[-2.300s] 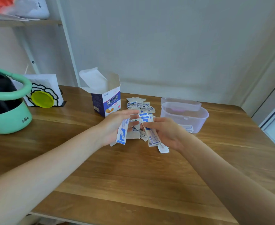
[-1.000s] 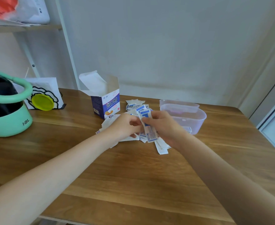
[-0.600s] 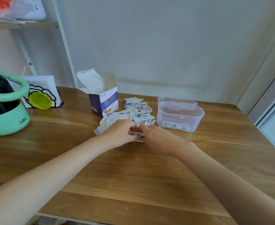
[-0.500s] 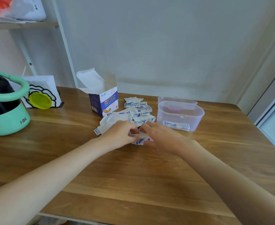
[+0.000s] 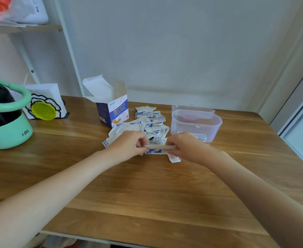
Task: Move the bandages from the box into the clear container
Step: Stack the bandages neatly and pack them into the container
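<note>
Wooden tabletop [image 5: 147, 190] abuts a plain pale wall. Left hand [image 5: 129, 144] and right hand [image 5: 186, 146] meet near the table's middle, each pinching one end of a small stack of bandages [image 5: 158, 148] held level just above the surface; fingers and thumbs of both hands are curled together on the stack. Loose bandage pile [image 5: 150, 124] lies on the table directly behind the hands. Open box [image 5: 113, 111], flaps up, stands upright at the pile's left rear, touching it. Clear container [image 5: 197, 124] sits just right of the pile, with a few bandages visible at its bottom. Mint-green appliance [image 5: 7, 129] stands at the far left edge. A white stand with a yellow disc [image 5: 43, 110] sits behind it.
</note>
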### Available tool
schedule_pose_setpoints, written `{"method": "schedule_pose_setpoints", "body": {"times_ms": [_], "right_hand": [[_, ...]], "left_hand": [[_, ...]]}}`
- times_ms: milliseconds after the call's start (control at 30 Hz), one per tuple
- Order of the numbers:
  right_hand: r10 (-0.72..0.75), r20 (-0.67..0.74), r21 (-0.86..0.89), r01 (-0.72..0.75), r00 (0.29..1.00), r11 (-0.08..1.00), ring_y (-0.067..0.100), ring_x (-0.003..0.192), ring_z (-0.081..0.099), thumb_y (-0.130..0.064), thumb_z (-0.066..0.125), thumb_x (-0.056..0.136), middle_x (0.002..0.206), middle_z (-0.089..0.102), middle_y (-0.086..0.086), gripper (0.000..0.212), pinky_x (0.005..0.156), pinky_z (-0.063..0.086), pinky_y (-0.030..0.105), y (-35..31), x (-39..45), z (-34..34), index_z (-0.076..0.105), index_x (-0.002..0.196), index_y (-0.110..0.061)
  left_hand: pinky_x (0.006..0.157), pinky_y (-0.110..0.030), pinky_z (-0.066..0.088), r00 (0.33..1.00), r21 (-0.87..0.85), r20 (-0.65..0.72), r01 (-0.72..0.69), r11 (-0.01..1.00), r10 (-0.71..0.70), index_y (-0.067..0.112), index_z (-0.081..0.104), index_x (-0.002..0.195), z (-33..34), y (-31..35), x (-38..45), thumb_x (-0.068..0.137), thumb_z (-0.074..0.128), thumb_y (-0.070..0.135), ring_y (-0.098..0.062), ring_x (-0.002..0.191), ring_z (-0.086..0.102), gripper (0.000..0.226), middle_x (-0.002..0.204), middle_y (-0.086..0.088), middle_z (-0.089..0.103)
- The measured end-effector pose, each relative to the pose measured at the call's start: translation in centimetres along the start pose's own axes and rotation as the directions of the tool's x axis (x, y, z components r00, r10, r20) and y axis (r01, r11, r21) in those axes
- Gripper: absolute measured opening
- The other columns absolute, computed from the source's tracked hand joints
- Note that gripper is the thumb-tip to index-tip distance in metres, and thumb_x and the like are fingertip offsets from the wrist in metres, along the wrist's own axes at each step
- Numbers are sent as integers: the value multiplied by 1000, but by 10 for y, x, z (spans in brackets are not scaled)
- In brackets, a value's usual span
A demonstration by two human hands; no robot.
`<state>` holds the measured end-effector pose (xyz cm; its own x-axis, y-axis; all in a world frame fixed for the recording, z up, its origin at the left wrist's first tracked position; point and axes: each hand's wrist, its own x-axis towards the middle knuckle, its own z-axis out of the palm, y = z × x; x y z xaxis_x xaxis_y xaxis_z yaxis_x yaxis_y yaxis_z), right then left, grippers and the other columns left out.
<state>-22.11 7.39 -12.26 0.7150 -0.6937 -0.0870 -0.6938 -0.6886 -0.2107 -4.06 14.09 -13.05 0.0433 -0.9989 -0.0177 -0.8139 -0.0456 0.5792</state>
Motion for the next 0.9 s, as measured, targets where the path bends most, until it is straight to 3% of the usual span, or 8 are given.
{"method": "schedule_pose_setpoints", "body": {"times_ms": [100,200,300,367,500,700,833,900], "right_hand": [[-3,-42,88,6,999,996,12,67,59,-12,53,92,94,70,7,23,73,51,25,-1,-1,-3,58,114,-13],[-18,-58,42,20,998,999,9,57,58,-12,52,93,98,70,6,21,70,52,23,-4,-1,-2,61,112,-13],[-13,-51,-47,11,999,999,16,75,60,-14,49,95,107,64,8,25,75,51,26,-6,2,2,60,117,-15],[-14,-48,-104,9,999,995,22,89,61,-10,47,94,107,63,9,27,76,51,28,-6,4,6,61,118,-15],[-40,-62,-184,28,997,983,23,88,62,-1,49,90,104,65,8,29,78,56,36,-7,4,13,62,112,-13],[-65,-38,-151,58,997,987,27,90,63,-2,50,90,107,63,10,33,75,54,35,-13,-3,8,58,119,-17],[-11,-225,-129,-19,974,992,23,83,59,-3,44,92,104,66,9,35,71,47,29,-3,2,-37,60,120,-17],[76,-356,66,-56,931,996,18,71,53,-3,48,91,95,69,11,29,69,43,26,11,2,-67,64,113,-12]], "left_hand": [[60,-8,44,998,-34,-34,42,999,-43,19,59,81,-2,-2,1,85,65,16,-1,67,63,8,68,12,63],[64,-12,48,997,-14,-49,54,998,-54,19,60,78,-4,-1,0,84,67,17,-5,67,64,9,69,10,64],[74,-24,53,998,59,-60,40,997,-37,17,64,78,-5,0,-2,84,68,18,-12,75,66,6,71,7,64],[74,-23,52,997,96,-69,30,995,-23,15,68,82,-7,1,-3,83,68,19,-13,77,65,4,72,7,63],[67,-13,46,999,109,-51,12,994,-7,12,72,92,-8,2,-4,83,68,18,-7,76,61,12,88,1,69],[61,-6,44,999,27,-19,39,999,-39,14,71,92,-10,1,-6,83,68,17,-2,73,61,9,88,1,70],[68,-17,45,989,-88,-145,14,996,-27,17,68,84,-29,22,12,82,70,20,-4,72,60,5,80,7,66],[68,-18,48,968,-249,-247,-21,968,-43,17,66,84,-35,40,30,82,70,17,-6,65,61,5,76,4,66]]}}
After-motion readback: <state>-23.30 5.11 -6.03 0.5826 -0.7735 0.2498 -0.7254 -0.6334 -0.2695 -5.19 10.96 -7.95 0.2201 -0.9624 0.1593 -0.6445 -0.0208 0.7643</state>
